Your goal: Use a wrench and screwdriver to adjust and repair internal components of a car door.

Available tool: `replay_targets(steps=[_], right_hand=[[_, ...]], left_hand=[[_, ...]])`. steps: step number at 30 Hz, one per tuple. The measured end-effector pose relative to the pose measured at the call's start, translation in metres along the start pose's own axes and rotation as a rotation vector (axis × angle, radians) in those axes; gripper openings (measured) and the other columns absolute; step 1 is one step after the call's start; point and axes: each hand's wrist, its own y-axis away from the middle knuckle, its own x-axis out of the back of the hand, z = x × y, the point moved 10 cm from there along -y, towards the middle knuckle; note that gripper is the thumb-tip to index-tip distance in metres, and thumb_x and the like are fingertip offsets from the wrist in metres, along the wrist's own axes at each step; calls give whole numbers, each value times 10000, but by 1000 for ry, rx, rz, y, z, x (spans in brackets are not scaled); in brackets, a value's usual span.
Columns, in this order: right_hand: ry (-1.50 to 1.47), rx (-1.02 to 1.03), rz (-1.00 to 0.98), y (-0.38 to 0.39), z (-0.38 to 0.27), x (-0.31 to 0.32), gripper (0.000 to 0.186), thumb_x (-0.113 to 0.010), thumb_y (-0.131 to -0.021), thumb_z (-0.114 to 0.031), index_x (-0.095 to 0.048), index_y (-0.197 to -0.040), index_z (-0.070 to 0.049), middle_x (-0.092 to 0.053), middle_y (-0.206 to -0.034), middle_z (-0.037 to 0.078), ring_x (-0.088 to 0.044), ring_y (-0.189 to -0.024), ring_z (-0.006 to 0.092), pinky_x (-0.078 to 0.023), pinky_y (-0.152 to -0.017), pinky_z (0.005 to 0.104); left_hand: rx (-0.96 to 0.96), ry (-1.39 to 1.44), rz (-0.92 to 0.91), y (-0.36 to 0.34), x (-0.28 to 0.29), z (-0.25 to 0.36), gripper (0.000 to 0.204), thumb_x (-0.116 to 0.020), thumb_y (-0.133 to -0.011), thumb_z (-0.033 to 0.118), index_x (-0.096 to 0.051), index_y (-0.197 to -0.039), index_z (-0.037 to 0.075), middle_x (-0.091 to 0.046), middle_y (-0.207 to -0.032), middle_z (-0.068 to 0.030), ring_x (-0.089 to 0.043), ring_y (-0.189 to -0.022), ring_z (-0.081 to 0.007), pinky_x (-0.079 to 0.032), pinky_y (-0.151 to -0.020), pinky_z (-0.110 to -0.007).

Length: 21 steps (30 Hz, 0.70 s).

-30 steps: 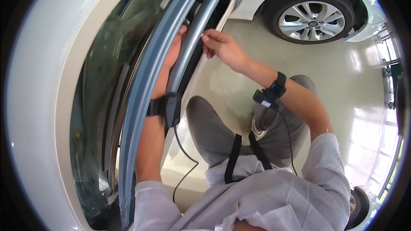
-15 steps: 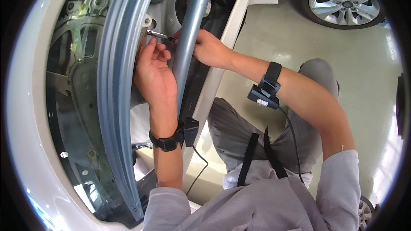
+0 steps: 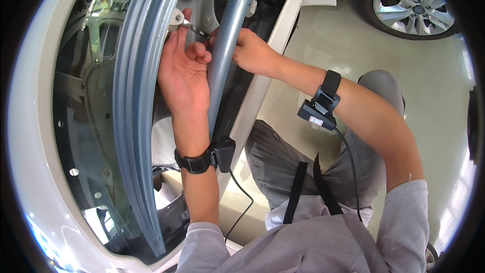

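As the right hand [image 3: 255, 53] closed its fingers around the near end of a thin tool [image 3: 196, 30], I logged the grip as firm-looking but partly hidden by a round blue-grey bar [image 3: 225, 50] that crossed in front of the fingertips. The tool, dark toward that hand and silvery at the far end, slanted up and left across the gap between the bar and a ribbed blue beam [image 3: 134, 96]; its far end lay at a small pale bracket [image 3: 175, 21] beside the beam, though from my seat I could not tell how the two were joined. I read the left hand [image 3: 184, 78] as partly open, palm up, some fingers extended toward the bracket and others bent in, nothing visible in the palm. One left fingertip showed just above the tool, and I could not tell whether it touched. On each wrist I noted a strap with a black box, left [image 3: 224, 155] and right [image 3: 316, 113], each trailing a cable. Left of the beam stood a glass pane [image 3: 91, 136] with metal parts visible through it; at upper right, well apart from the hands, I recorded a car wheel [image 3: 417, 7] over a pale, shiny floor [image 3: 323, 45].
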Motion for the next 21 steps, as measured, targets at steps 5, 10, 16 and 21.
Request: replay_targets(steps=[5, 10, 16, 21], right_hand=[[69, 13, 28, -2, 4, 2, 269, -493, -845, -84, -579, -1088, -6, -621, -1020, 126, -580, -974, 213, -438, -861, 309], [74, 43, 1, -14, 11, -2, 272, -502, -837, -77, -571, -1089, -4, -616, -1040, 134, -576, -994, 233, -438, -865, 312], [271, 218, -11, -6, -2, -9, 258, -542, -855, -103, -526, -1083, 15, -602, -975, 129, -582, -927, 223, -459, -809, 318], [497, 388, 164, -12, -14, 10, 271, -571, -803, -32, -541, -1069, 1, -608, -972, 135, -591, -935, 261, -476, -789, 335]], left_hand=[[32, -23, -95, -6, -4, -8, 365, -424, -925, 232, -392, -1248, 66, -431, -1318, -66, -435, -638, -85, -396, -603, -230], [-92, -20, -117, -6, 4, 2, 361, -448, -924, 240, -436, -1235, 56, -464, -1281, -54, -490, -642, -99, -425, -635, -264], [-33, -57, -125, -2, 0, -2, 403, -411, -940, 261, -359, -1304, 96, -374, -1357, -40, -401, -636, -81, -378, -625, -218], [-106, -159, -185, -4, -1, 2, 425, -402, -942, 277, -337, -1322, 97, -359, -1370, -47, -406, -624, -84, -387, -624, -222]])
